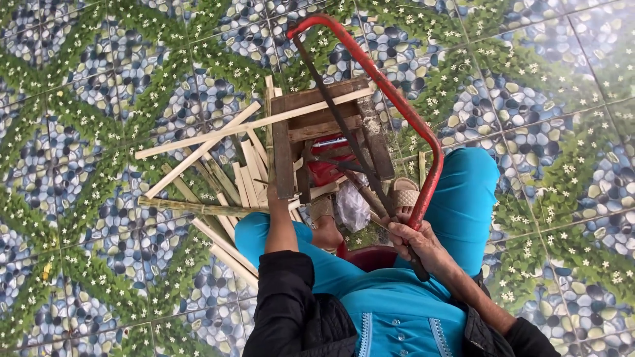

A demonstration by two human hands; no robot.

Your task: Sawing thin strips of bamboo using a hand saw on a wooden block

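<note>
A crinkly see-through plastic bag point(352, 206) lies on the tiled floor, just under the near edge of the little wooden stool point(329, 132), between the person's two knees. It looks whitish and scrunched up, and what is inside it cannot be made out. Right beside it, under the stool, sits a red thing point(329, 162) that may be a box or tub, but it is too hidden to tell.
</note>
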